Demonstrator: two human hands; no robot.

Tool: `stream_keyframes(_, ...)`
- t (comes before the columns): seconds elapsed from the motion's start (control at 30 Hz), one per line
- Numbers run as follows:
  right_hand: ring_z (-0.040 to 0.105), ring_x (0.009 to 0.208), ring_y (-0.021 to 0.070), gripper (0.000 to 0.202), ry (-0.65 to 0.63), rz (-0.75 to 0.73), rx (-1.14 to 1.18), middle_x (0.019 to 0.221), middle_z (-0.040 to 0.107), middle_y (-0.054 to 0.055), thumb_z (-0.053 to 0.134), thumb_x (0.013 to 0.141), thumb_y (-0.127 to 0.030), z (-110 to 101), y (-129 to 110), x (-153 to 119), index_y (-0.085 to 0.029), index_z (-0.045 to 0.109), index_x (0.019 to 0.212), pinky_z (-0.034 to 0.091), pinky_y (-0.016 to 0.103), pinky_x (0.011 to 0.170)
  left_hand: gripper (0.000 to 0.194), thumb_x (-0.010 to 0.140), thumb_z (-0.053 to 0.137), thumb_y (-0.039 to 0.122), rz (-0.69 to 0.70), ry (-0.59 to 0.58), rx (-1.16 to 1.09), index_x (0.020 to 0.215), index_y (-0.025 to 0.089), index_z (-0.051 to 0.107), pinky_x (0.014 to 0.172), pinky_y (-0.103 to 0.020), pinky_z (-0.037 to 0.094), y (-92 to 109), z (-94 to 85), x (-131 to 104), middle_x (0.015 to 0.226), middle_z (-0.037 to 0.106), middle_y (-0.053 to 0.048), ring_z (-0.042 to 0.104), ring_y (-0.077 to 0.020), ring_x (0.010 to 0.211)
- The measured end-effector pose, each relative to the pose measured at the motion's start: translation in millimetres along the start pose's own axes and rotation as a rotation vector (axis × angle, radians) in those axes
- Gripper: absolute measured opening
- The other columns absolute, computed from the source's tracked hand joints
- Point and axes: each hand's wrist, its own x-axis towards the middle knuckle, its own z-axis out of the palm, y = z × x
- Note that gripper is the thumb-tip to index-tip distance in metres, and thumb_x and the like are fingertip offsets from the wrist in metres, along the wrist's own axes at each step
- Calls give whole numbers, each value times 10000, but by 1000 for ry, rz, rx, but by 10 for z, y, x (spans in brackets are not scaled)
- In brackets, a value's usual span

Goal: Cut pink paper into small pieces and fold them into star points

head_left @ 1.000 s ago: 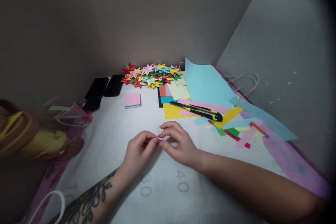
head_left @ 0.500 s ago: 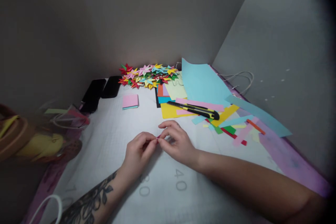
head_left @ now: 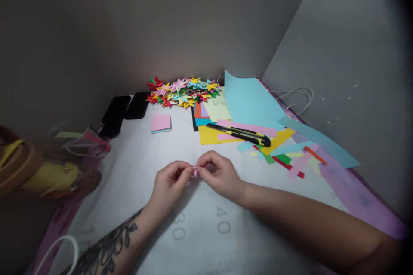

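A small folded piece of pink paper (head_left: 195, 172) is pinched between both hands over the white table cover. My left hand (head_left: 171, 181) closes thumb and forefinger on its left side. On the other side, the thumb and fingertips of my right hand (head_left: 221, 176) grip it. Much of the paper is hidden by the fingers. Beyond the hands lies a stack of square paper (head_left: 160, 123), pink on top with blue beneath. A black and yellow utility knife (head_left: 248, 134) rests on paper pieces to the right.
Folded paper stars (head_left: 182, 92) are heaped by the back wall. Coloured strips (head_left: 284, 159) and a large light blue sheet (head_left: 251, 101) lie at the right. Two black phone-like objects (head_left: 137, 106) sit back left. A basket-like brown object (head_left: 19, 167) stands at the left edge.
The pink paper has been turned between the fingertips, and a pale pink point now hangs below them. My right hand's fingers have curled in closer. The view has shifted slightly.
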Motion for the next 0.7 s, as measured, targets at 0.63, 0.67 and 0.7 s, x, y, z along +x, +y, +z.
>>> stream_keyframes(0.63,542,655,113,112,-29,154,31,713,553,-42,563,731,-137,5,-13,41,-218,497,770,438,235,608,119,794,606,285,-45,-51,-33,814,180,555,593,-215,410,-37,82,60,744,582,17,526,-105,659)
stream_keyframes(0.67,542,659,114,116,-27,155,40,717,552,-42,562,729,-134,8,-11,46,-218,495,775,438,235,611,136,778,621,275,-47,-52,-57,841,181,547,593,-215,411,-49,86,65,746,575,19,525,-104,658)
stream_keyframes(0.7,543,663,114,119,-27,154,50,722,552,-42,558,729,-132,10,-9,49,-218,493,780,438,236,614,171,762,634,260,-52,-54,-85,879,182,537,593,-214,414,-62,89,69,743,566,23,524,-103,654)
